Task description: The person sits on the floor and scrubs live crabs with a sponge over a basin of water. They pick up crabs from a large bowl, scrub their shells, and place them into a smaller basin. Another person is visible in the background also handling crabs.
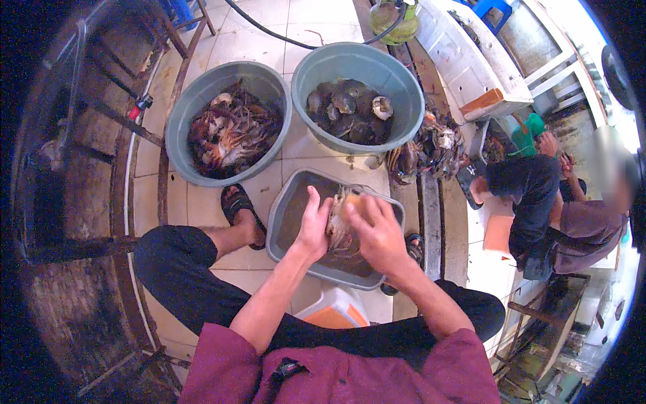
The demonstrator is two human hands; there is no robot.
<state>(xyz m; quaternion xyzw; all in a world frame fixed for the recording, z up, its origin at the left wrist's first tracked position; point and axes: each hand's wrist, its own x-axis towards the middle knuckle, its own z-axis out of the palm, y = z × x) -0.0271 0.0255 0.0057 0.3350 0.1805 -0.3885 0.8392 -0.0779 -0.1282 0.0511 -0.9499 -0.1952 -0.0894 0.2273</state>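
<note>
Over the grey basin (278,219), the left grip (312,227) clasps one crab (338,232); the right grip (380,232), curled, holds an orange piece (352,200).

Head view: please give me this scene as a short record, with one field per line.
Left hand: the left hand holds a crab
Right hand: the right hand is at the crab, with a small yellowish thing at its fingers; kind unclear
Below hands: grey basin
Beyond basin: left round tub, right round tub
Right side: crab pile, seated co-worker
</note>
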